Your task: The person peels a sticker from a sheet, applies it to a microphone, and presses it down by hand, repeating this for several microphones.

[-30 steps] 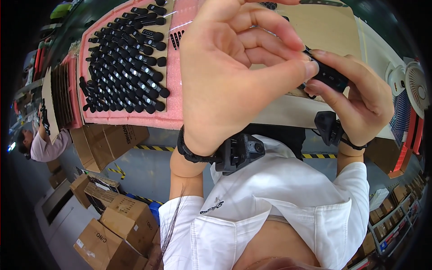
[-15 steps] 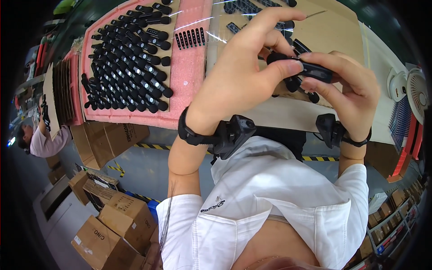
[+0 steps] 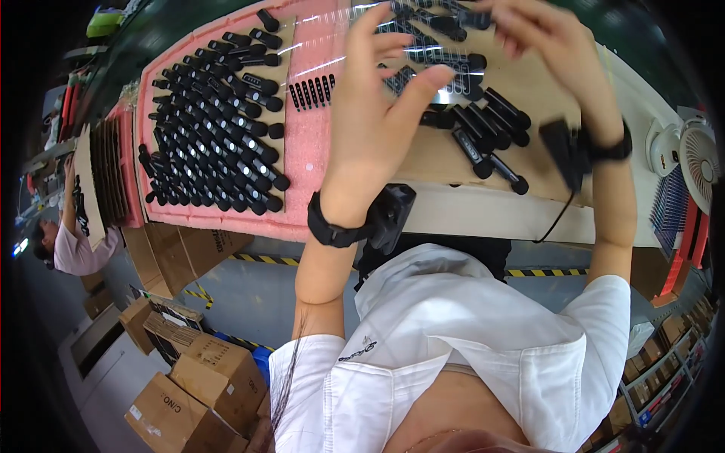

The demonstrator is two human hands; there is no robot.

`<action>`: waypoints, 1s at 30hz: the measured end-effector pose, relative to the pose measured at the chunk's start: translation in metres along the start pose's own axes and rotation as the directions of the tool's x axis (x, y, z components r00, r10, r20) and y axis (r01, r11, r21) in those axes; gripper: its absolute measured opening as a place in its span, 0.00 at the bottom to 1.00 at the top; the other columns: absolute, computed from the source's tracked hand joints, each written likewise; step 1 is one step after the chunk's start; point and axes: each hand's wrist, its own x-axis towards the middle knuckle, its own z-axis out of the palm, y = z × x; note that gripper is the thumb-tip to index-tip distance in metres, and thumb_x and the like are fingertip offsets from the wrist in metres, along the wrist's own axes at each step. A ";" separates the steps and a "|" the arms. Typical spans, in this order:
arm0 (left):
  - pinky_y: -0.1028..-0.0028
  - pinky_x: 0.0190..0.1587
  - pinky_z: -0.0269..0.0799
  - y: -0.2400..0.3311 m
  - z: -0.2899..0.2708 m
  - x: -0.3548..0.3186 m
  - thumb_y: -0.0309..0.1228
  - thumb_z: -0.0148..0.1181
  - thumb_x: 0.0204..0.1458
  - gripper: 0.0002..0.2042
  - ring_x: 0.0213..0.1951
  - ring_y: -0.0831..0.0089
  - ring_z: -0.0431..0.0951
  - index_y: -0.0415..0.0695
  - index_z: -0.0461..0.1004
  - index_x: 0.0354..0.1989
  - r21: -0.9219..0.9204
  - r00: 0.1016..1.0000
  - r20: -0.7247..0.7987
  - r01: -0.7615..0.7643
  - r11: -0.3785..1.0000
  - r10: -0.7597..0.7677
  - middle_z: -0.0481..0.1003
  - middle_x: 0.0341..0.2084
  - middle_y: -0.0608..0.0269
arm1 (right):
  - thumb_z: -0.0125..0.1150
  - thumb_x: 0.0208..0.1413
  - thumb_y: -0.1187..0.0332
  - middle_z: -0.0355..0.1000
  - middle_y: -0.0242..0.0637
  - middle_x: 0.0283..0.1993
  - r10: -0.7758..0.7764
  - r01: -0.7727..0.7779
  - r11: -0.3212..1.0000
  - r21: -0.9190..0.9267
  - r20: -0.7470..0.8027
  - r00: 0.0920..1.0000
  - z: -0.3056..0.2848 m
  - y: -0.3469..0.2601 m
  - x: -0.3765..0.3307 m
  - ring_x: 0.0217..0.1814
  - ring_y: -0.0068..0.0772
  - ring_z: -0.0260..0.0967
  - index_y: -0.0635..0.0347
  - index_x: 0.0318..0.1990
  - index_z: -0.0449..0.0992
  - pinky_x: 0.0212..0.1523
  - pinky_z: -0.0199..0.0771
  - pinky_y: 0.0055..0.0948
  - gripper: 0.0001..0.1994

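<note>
My left hand is over the middle of the table, its thumb and fingers apart. A clear plastic sheet with rounded outlines shows beside its thumb; whether they touch I cannot tell. My right hand is at the far right, smeared by motion. Beside its fingertips is a small black device with a round foam tip; I cannot tell whether it is gripped. Several more such devices lie loose between my hands and the table's near edge. Each of my wrists wears a black strapped device.
Rows of foam-tipped black devices fill cardboard in a pink foam tray on the left. Several black strips lie on the foam. A white fan stands at the right. Cardboard boxes sit low left; another person is at far left.
My hands have parted. The right hand has moved from the black device held between both hands to the far right; the left hand has shifted left and opened.
</note>
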 end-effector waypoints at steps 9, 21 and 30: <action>0.76 0.44 0.62 0.004 -0.012 -0.008 0.28 0.56 0.46 0.16 0.44 0.75 0.67 0.40 0.66 0.45 0.084 0.998 0.011 0.060 0.995 -0.061 0.69 0.40 0.61 | 0.55 0.50 0.67 0.68 0.29 0.21 -0.127 -0.189 0.708 0.681 0.385 0.914 -0.117 0.164 0.132 0.20 0.20 0.62 0.65 0.33 0.74 0.22 0.66 0.19 0.10; 0.79 0.36 0.64 0.001 -0.009 -0.022 0.23 0.55 0.45 0.07 0.31 0.77 0.70 0.38 0.72 0.34 0.084 0.995 -0.016 0.104 0.991 -0.103 0.73 0.26 0.64 | 0.57 0.42 0.73 0.71 0.41 0.31 0.098 -0.035 0.935 -0.353 0.161 0.982 -0.023 0.061 0.104 0.30 0.26 0.66 0.67 0.34 0.73 0.31 0.67 0.23 0.10; 0.79 0.34 0.63 0.005 -0.008 -0.031 0.23 0.56 0.43 0.06 0.28 0.76 0.69 0.39 0.72 0.32 0.076 0.996 -0.034 0.086 0.993 -0.084 0.73 0.25 0.63 | 0.50 0.46 0.73 0.69 0.47 0.33 0.017 0.038 0.837 -0.546 0.095 0.995 -0.018 0.064 0.089 0.33 0.39 0.67 0.67 0.38 0.70 0.34 0.68 0.28 0.11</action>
